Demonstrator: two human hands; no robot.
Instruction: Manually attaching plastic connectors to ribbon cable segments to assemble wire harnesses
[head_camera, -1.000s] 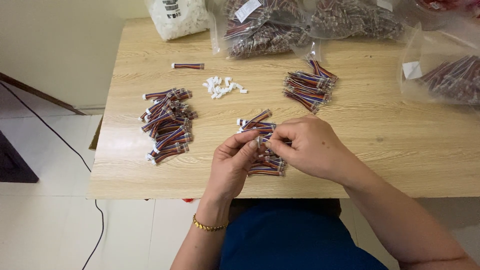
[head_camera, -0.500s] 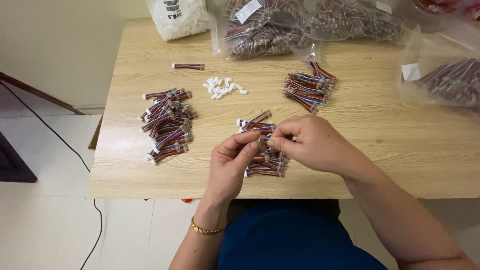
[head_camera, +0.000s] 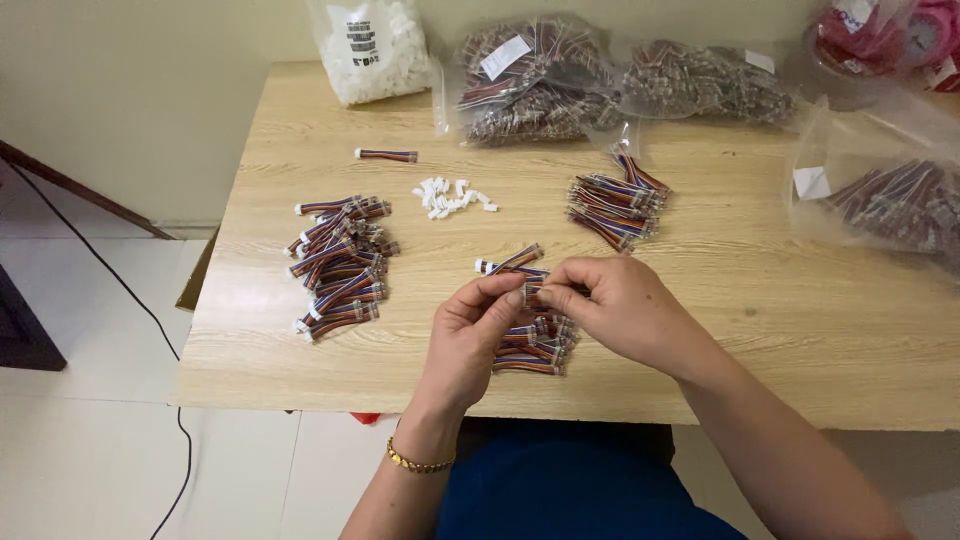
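Wooden bench (head_camera: 760, 330) fills mid-frame | we see the left hand (head_camera: 470, 335) and right hand (head_camera: 620, 310) meet at lower centre, each grip pinching one multicoloured wire lead (head_camera: 530, 293) | beneath them lies a small lead pile (head_camera: 535, 345) | larger lead pile (head_camera: 340, 265) at left | white connectors (head_camera: 452, 195) above centre

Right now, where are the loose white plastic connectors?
In the head view, the white connectors lie scattered mid-table toward the far side, between the left wire pile and the right wire pile.
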